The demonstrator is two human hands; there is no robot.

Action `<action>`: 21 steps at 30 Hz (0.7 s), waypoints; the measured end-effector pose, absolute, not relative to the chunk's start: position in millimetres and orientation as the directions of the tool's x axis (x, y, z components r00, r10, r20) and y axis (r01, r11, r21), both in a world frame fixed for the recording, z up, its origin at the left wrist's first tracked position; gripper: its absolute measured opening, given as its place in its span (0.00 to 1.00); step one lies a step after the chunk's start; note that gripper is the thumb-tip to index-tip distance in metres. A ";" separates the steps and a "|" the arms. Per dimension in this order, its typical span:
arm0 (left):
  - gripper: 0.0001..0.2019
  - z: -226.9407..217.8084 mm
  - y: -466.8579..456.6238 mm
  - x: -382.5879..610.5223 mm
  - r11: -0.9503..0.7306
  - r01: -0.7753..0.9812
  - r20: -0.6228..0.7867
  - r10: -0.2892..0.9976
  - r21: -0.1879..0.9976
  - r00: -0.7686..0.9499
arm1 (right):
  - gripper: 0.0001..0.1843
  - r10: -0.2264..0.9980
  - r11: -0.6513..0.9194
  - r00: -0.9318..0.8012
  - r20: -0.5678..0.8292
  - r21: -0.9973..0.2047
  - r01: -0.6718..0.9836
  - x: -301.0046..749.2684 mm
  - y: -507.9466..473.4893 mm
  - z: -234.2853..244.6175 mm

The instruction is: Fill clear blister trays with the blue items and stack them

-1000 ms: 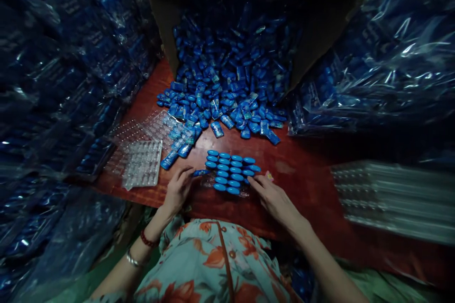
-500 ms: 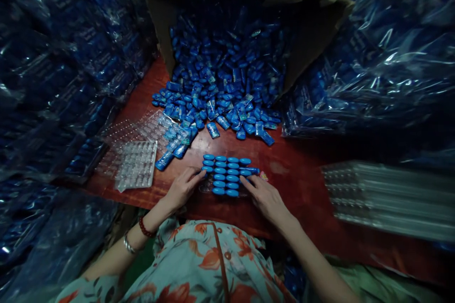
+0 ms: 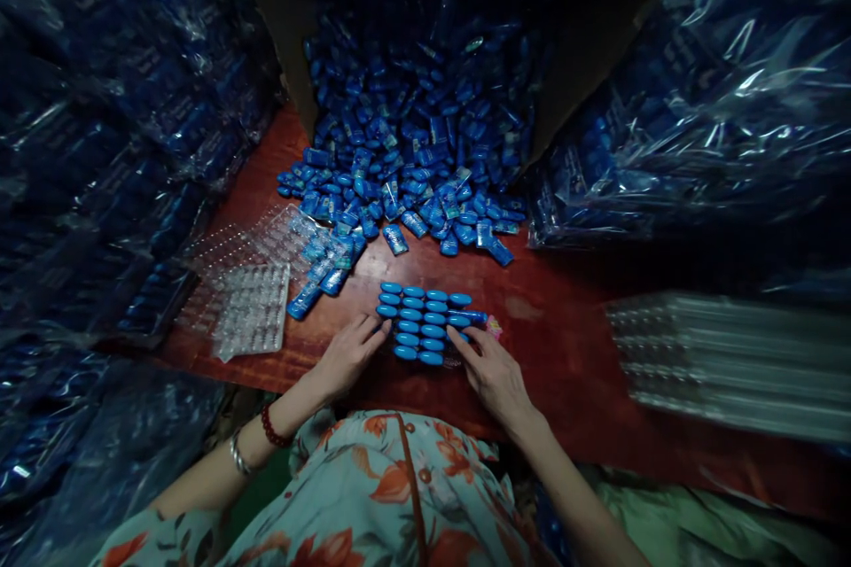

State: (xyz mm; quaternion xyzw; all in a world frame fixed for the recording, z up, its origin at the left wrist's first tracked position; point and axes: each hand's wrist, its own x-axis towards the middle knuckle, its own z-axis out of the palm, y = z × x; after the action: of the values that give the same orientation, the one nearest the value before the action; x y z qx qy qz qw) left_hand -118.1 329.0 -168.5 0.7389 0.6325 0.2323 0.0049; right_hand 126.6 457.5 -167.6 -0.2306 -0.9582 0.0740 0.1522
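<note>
Glossy blue oval pieces (image 3: 412, 315) lie in neat columns in a clear plastic tray (image 3: 452, 362), little of which shows beneath them. My left hand (image 3: 349, 356) is at the tray's left side, thumb and forefinger close together beside the lower end of the left column. What those fingertips hold, if anything, cannot be made out. At the right side, my right hand (image 3: 495, 372) has its thumb and forefinger closed around a blue oval piece at the lower end of the right column. A longer dark-blue wrapped piece (image 3: 473, 316) rests just above the right fingers, beside a small pink-and-yellow item (image 3: 493, 327).
A cardboard box (image 3: 283, 27) on its side spills many wrapped blue pieces (image 3: 412, 186) onto the red table (image 3: 551, 372). Empty clear trays (image 3: 253, 310) lie left; stacked clear trays (image 3: 718, 363) lie right. Plastic-wrapped blue packs (image 3: 718, 106) are piled on both sides.
My left fingertips have come off the lowest piece of the left column and sit slightly below it. My right hand stays at the right column. The camera view has shifted slightly.
</note>
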 end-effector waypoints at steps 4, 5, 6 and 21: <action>0.16 -158.2 340.1 -123.8 -0.172 0.927 0.192 0.975 0.334 0.112 | 0.26 0.560 0.827 -0.725 0.402 -0.317 0.464 132.0 453.1 -172.0; 0.15 -156.6 342.4 -125.7 -0.174 0.920 0.181 0.977 0.352 0.116 | 0.26 0.625 0.780 -0.654 0.426 -0.378 0.500 133.8 453.5 -173.3; 0.15 -155.5 344.2 -127.5 -0.180 0.912 0.180 0.976 0.369 0.120 | 0.25 0.698 0.715 -0.577 0.424 -0.451 0.534 135.3 454.9 -174.8; 0.14 -145.0 349.3 -129.1 -0.243 0.914 0.109 0.970 0.326 0.218 | 0.24 0.526 0.818 -0.846 0.086 -0.324 0.475 122.0 500.6 -153.2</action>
State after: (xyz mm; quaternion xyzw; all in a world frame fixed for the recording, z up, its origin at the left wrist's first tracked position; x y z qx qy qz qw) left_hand -129.1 349.3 -145.0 0.7746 0.6079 0.1458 0.0960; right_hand 122.0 500.6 -153.2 -0.2634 -0.9496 0.1466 0.0860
